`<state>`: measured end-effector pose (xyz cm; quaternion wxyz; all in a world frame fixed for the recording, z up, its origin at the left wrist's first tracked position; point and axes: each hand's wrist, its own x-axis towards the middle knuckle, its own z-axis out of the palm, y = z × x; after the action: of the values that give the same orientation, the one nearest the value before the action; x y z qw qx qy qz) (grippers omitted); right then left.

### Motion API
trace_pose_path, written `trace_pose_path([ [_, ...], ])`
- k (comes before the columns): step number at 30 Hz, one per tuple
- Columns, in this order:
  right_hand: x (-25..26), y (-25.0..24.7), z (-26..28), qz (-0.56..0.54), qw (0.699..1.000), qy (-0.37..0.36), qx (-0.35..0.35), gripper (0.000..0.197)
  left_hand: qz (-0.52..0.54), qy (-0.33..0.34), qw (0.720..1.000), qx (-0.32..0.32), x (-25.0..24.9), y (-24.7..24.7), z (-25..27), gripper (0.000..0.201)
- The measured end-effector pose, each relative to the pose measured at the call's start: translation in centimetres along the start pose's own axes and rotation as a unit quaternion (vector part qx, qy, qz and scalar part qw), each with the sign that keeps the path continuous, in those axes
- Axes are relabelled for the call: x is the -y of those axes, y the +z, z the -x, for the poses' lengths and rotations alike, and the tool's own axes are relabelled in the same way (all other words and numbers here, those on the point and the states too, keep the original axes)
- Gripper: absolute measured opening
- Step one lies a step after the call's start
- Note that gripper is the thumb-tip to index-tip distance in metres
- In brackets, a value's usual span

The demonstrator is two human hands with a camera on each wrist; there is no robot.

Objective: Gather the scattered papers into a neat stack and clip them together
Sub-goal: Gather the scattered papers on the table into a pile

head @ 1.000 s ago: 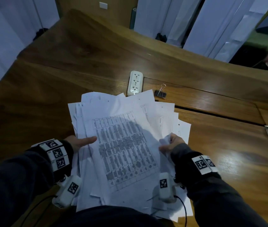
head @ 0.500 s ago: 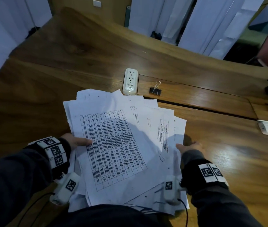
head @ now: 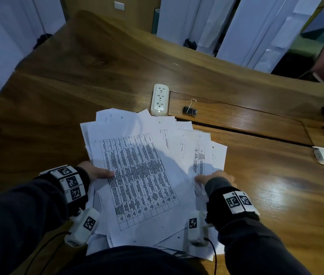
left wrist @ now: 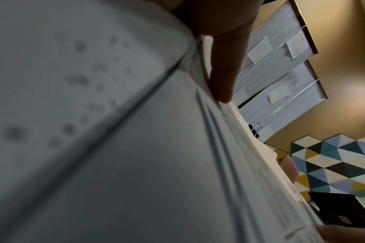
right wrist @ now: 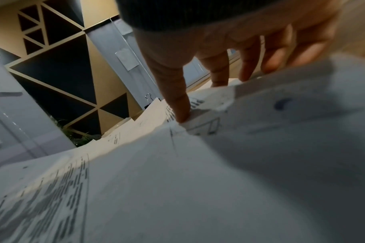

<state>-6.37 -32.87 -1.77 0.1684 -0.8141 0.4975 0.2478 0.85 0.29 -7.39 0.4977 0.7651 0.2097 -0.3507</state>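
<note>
Wooden table (head: 266,195), left hand (head: 95,172) and right hand (head: 214,178) gripping loose papers (head: 141,175), binder clip (head: 190,110) apart

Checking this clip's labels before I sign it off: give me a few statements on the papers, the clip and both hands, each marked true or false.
1. The papers are squared into a neat stack. False: they lie fanned out with corners sticking out at different angles.
2. The binder clip sits on the table, off the papers. True.
3. The left hand holds the pile's left edge, thumb on the top sheet. True.
4. The right hand is holding the binder clip. False: it is on the pile's right side, thumb pressing a sheet.
5. A white power strip lies just left of the clip. True.
</note>
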Motion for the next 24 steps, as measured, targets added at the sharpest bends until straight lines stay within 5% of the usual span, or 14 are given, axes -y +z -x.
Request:
trace_pose_path([
  [3, -0.3, -0.5, -0.7, -0.078, 0.996, -0.037, 0.038, 0.059, 0.001, 0.010, 1.000, -0.008, 0.5, -0.2, -0.6, 0.108],
  [7, -0.5, -1.4, -0.4, -0.137, 0.989, -0.045, 0.034, 0.053, 0.001, 0.001, 1.000, -0.016, -0.4, 0.0, 1.0, 0.087],
  [11, -0.1, -0.2, -0.2, -0.137, 0.989, -0.037, 0.043, 0.041, 0.001, 0.011, 1.000, -0.017, 0.8, 0.0, -0.9, 0.115],
  [15, 0.0, 0.0, -0.2, -0.124, 0.990, -0.057, 0.023, 0.021, 0.005, 0.005, 1.000, -0.028, 0.1, 0.2, 0.3, 0.102],
  [17, 0.1, 0.5, -0.6, -0.093, 0.994, -0.060, -0.002, 0.029, 0.008, 0.001, 0.999, -0.031, -0.4, 0.3, 0.7, 0.098],
  [20, 0.8, 1.2, -0.1, -0.082, 0.994, -0.069, -0.017, 0.031, -0.013, -0.006, 0.999, -0.035, -1.3, 0.6, 1.9, 0.063],
  [24, 1.6, 1.1, 0.6, -0.107, 0.993, -0.051, -0.018, 0.032, -0.009, 0.000, 0.999, -0.046, -1.4, 0.8, 2.0, 0.054],
])
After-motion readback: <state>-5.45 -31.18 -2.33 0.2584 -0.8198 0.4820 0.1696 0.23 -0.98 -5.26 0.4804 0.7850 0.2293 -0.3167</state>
